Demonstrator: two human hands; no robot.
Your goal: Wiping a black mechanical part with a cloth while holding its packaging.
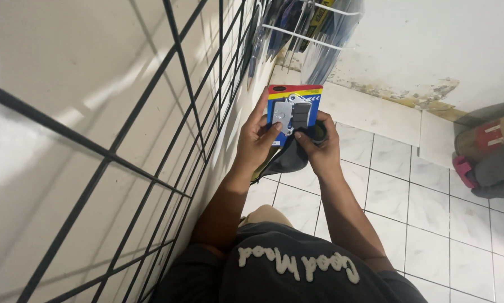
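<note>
View from the head camera, looking down. The floor (431,207) is laid in pale, marbled square tiles with dark joints; a low tiled ledge (370,109) runs along the foot of a white wall (431,39) whose lower edge is stained and flaking. At the left, a black wire grid panel (151,140) stands just in front of a glossy tiled wall. At the far right edge lie grey and red objects (488,151), too cropped to identify.

The blister pack (293,111) is held upright at chest height, above the floor and just beside the grid. It is a rectangular card, red along the top with a dark hang slot, a yellow slanting band beneath, and blue below. Under its clear bubble sit two flat plates side by side: a light grey one at the left and a dark grey one at the right.

The left hand (257,137) is clamped on the pack's left edge, fingers behind and thumb pressed on the front. The right hand (319,148) grips the lower right corner with thumb and fingers closed on it; a dark, partly hidden item (288,160) hangs beneath both hands.

At the top of the view, further flat packages (297,28) in dark blue and yellow wrappers hang from white wire hooks (302,36) on the grid, well apart from the hands.
</note>
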